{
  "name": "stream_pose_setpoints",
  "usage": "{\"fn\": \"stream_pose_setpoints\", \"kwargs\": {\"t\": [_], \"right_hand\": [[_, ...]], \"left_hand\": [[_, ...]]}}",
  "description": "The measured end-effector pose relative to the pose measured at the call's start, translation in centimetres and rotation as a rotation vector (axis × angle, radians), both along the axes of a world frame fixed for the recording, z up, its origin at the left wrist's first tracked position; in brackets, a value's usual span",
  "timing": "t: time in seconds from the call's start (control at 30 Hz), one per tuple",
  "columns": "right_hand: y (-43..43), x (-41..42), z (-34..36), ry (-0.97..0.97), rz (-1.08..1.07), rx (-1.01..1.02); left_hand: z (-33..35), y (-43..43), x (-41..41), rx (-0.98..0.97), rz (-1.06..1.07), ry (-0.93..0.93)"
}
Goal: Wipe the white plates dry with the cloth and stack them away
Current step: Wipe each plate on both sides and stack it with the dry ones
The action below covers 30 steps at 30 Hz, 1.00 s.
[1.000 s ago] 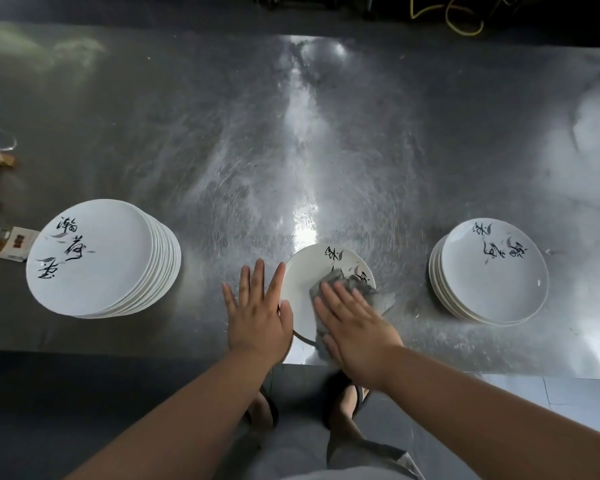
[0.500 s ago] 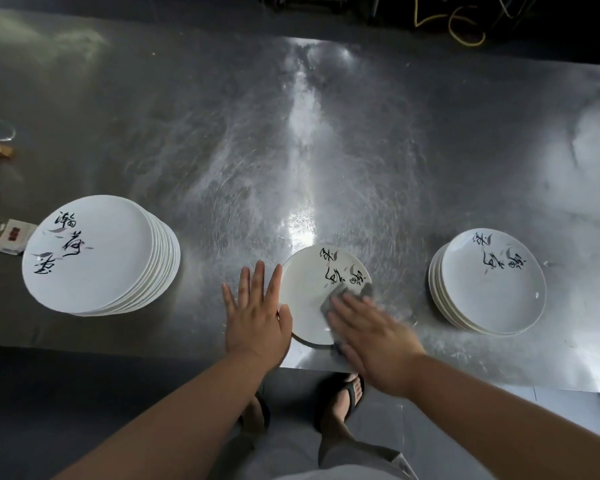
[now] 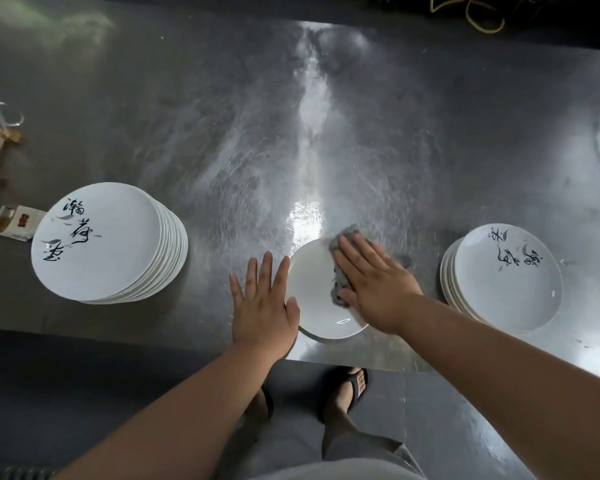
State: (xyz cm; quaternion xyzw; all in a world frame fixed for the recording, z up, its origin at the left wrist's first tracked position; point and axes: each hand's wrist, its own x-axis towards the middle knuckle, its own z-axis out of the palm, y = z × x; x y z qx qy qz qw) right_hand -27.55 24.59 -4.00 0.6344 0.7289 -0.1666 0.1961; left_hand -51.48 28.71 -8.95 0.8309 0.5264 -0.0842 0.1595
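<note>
A white plate (image 3: 317, 296) lies flat at the table's (image 3: 222, 133) near edge. The right hand (image 3: 374, 282) presses a grey cloth (image 3: 340, 289) onto its far right side, fingers straight. The left hand (image 3: 262, 306) lies flat with fingers spread, touching the plate's left rim, and holds nothing.

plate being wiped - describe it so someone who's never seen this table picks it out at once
On the steel table, look at the near edge, midway between the tall stack on the left and the shorter stack on the right. The plate lies there alone, not stacked, with a grey cloth pressed on it by the right hand.
</note>
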Motion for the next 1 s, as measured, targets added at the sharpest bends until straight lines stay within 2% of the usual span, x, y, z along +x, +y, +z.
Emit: {"fn": "stream_pose_setpoints", "kwargs": {"t": [0.13,0.3,0.47,0.57,0.77,1.0], "right_hand": [[-1.3,-0.2,-0.2,-0.028,-0.093,-0.053],[2.5,-1.0,-0.5,0.036,-0.007,-0.015],[-4.4,-2.3,0.4,0.091,-0.320,-0.015],[-6.6,-3.6,0.4,0.095,-0.425,-0.034],[-0.4,-1.6,-0.5,0.159,-0.383,0.002],[-8.2,-5.8,1.1,0.179,-0.433,-0.112]], "left_hand": [[0.1,0.0,0.0,0.003,-0.005,-0.007],[0.1,0.0,0.1,0.008,0.008,0.002],[0.2,-0.2,0.1,0.004,0.031,-0.036],[0.2,-0.3,0.0,0.008,0.018,-0.048],[0.4,-0.1,0.1,-0.019,0.010,-0.011],[0.3,-0.3,0.1,0.000,0.023,-0.050]]}}
